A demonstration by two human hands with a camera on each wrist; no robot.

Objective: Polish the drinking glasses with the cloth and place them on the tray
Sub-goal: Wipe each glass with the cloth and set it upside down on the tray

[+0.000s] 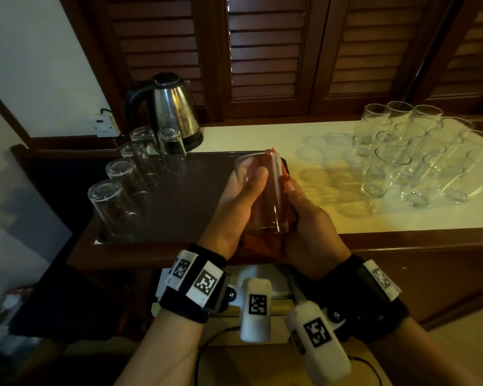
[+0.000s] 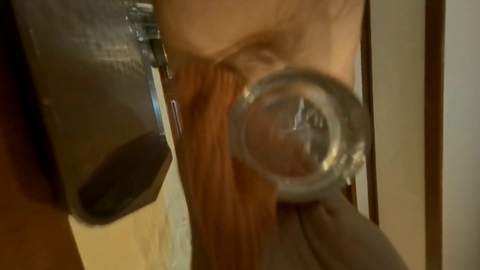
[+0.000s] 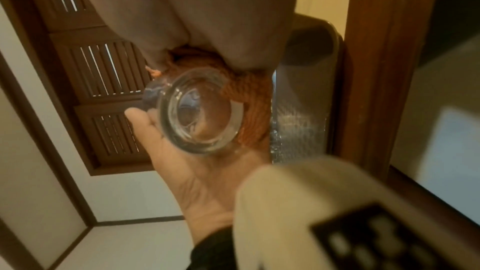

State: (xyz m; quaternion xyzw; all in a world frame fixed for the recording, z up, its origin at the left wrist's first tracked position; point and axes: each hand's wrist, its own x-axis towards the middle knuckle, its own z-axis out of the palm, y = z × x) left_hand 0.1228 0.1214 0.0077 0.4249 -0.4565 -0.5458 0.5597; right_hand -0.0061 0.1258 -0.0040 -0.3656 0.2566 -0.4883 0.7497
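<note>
glass [image 1: 265, 190] betw. both hands' fingers [image 1: 258, 174]

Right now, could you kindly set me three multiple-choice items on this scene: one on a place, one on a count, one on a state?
1. Where do the unpolished glasses stand?
A. on the counter, right of the tray
B. on the kettle
C. on the floor

2. How many glasses are on the tray?
A. two
B. five
C. nine

3. How do they stand?
A. on their sides
B. rim up
C. upside down

Answers: 1 A, they cluster right of the tray; 2 B, five line its left edge; 3 C, thick bases face up.
</note>
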